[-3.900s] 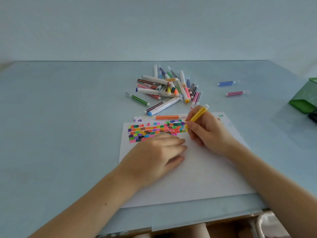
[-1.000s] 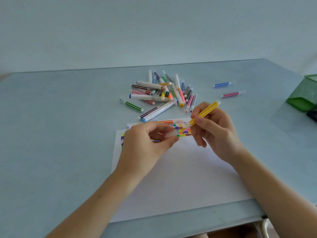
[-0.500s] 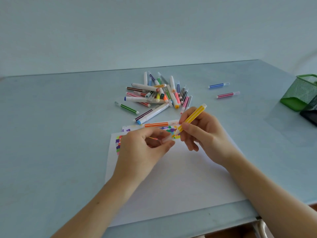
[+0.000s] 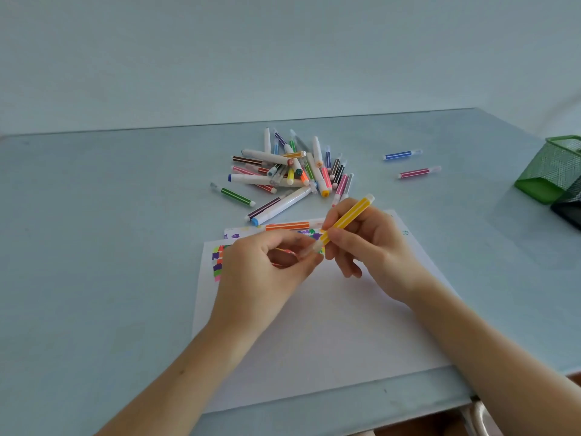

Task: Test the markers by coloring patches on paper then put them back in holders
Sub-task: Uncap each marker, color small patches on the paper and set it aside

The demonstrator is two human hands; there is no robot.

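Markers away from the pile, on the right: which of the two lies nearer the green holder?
The pink marker. It lies closer to the green mesh holder than the blue marker, which sits farther back and slightly more to the left.

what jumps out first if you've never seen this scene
Two hands meet mid-frame over the paper: the right hand holds a yellow marker, the left hand pinches its lower end. Behind them lies a marker pile; a green holder stands far right.
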